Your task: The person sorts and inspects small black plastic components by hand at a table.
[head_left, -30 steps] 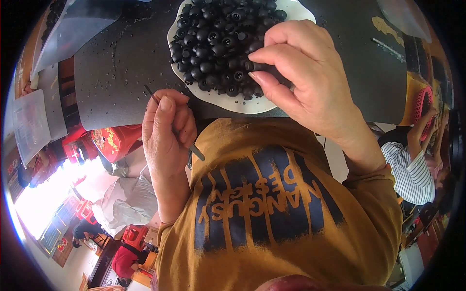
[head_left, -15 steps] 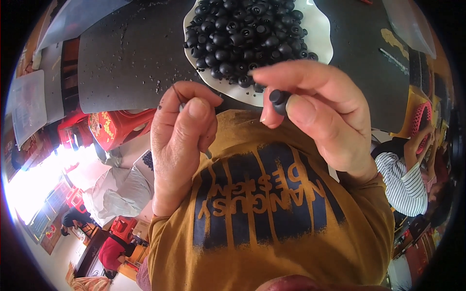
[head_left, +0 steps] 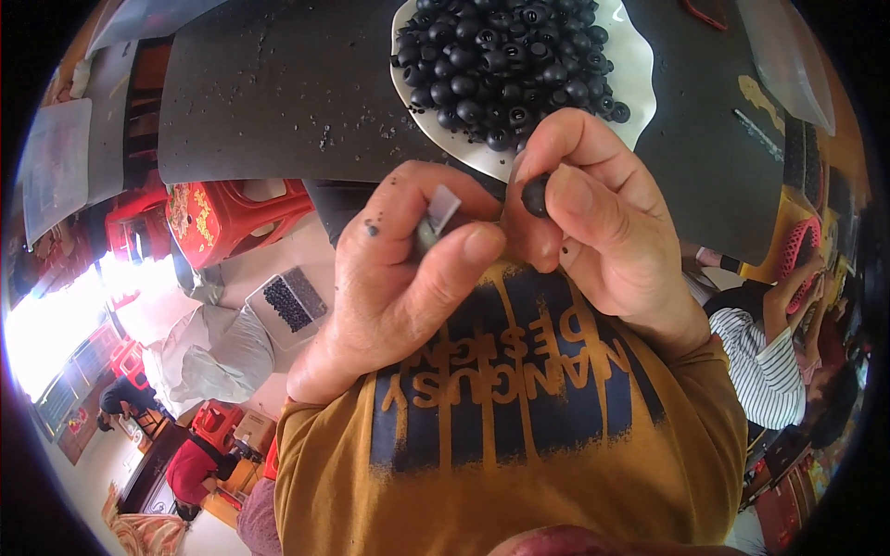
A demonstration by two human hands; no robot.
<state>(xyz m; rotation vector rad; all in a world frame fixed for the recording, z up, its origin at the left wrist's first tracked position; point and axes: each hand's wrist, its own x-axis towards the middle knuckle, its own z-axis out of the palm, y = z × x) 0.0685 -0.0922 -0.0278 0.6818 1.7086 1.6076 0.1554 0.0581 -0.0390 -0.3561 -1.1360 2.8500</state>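
Observation:
My left hand is closed around a small knife-like tool with a flat, pale, shiny blade and a grey-green handle mostly hidden in the palm. Dark crumbs stick to its index finger. Close beside it, my right hand pinches a small round black rubber-like piece between thumb and fingers. The two hands nearly meet below the plate's near rim; whether the fingertips touch, I cannot tell. Many similar black knobbed pieces are heaped on a white scalloped plate.
Black crumbs lie scattered on the dark tabletop. Red stools stand at the left, with a white box of black bits and a white sack below. At the right, a person in a striped sleeve holds a pink basket.
My left hand has moved right, toward the right hand, and the tool has turned so its flat blade shows. The piece in my right hand has turned. The view has shifted slightly.

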